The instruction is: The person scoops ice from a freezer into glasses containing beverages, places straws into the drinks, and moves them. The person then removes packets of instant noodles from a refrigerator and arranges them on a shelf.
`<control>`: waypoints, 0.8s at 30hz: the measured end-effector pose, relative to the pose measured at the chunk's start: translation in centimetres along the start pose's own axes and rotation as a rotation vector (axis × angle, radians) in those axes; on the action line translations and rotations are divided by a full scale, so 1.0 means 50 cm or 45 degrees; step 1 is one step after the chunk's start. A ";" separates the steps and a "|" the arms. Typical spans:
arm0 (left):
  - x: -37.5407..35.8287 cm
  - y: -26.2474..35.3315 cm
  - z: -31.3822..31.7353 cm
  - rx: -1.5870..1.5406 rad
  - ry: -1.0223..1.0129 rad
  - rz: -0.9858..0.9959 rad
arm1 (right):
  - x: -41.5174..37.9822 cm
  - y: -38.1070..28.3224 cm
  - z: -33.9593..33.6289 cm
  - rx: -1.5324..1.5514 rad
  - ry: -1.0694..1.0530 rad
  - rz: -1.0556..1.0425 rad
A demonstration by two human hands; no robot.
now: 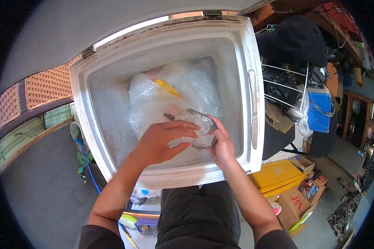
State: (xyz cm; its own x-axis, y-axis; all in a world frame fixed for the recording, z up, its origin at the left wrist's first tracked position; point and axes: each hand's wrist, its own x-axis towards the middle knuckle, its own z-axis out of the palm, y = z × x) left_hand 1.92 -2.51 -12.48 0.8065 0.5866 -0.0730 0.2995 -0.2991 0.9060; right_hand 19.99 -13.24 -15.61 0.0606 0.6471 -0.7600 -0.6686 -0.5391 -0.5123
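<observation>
An open chest freezer (253,103) with frosty walls fills the middle of the view. Over its opening, my right hand (222,146) grips the right edge of a clear plastic bag (197,122) that seems to hold ice. My left hand (166,141) lies against the bag's left side, fingers stretched and slightly apart. Beneath my hands, large translucent plastic bags (199,89) lie inside the freezer, with a yellow packet (167,88) among them. A small dark piece shows just left of the held bag; what it is I cannot make out.
To the right are a white wire rack (284,89) with black bags, a blue box (319,111), a yellow container (276,173) and a cardboard box (294,205). The freezer's raised lid (124,16) spans the top. A blue-handled tool (87,159) stands left.
</observation>
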 end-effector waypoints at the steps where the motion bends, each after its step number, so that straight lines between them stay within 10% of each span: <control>1: -0.003 0.002 -0.001 -0.006 0.001 0.003 | 0.000 -0.001 0.001 -0.004 0.006 -0.001; 24: -0.023 -0.073 -0.013 -0.406 0.255 -0.299 | 0.028 0.008 0.006 0.091 0.065 0.067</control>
State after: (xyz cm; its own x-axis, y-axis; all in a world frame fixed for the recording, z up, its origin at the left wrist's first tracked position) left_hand -0.43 -1.57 -15.43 0.6113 0.7547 -0.2382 0.2654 0.0880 0.9601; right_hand 19.58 -12.37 -16.77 0.0608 0.5895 -0.8055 -0.7231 -0.5303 -0.4426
